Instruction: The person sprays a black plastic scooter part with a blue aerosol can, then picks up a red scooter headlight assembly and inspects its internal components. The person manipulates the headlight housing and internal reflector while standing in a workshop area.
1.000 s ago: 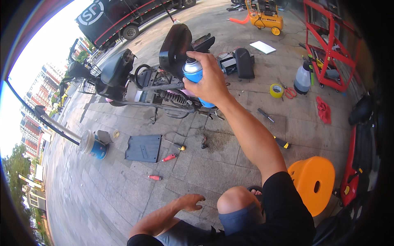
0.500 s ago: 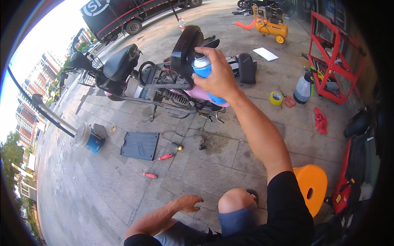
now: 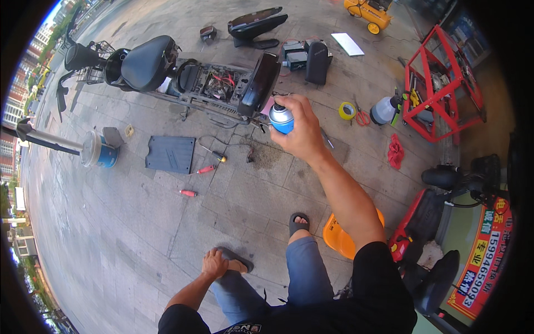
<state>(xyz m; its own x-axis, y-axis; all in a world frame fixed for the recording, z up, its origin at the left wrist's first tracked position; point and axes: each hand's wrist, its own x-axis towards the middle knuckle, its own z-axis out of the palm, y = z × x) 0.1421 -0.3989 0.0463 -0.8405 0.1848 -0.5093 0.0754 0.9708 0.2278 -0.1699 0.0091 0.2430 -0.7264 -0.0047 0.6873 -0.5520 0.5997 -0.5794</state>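
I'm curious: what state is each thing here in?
Spray can: uncapped, held in the right hand, no spray visible.
Left hand: lowered, nothing visible in it.
Scooter: upright, wiring exposed toward the rear.
Black panel: flat on the ground.
Red-handled screwdrivers: lying loose.
Yellow tape roll: lying flat.
Scissors: lying down; open or shut, unclear.
Red cloth: crumpled.
Pump sprayer: standing.
Compressor: running or not, unclear.

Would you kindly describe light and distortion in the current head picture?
In the head view, daylight glints on the spray can and leaves the white panel nearly washed out; the corners go black, and buildings tilt along the left rim.
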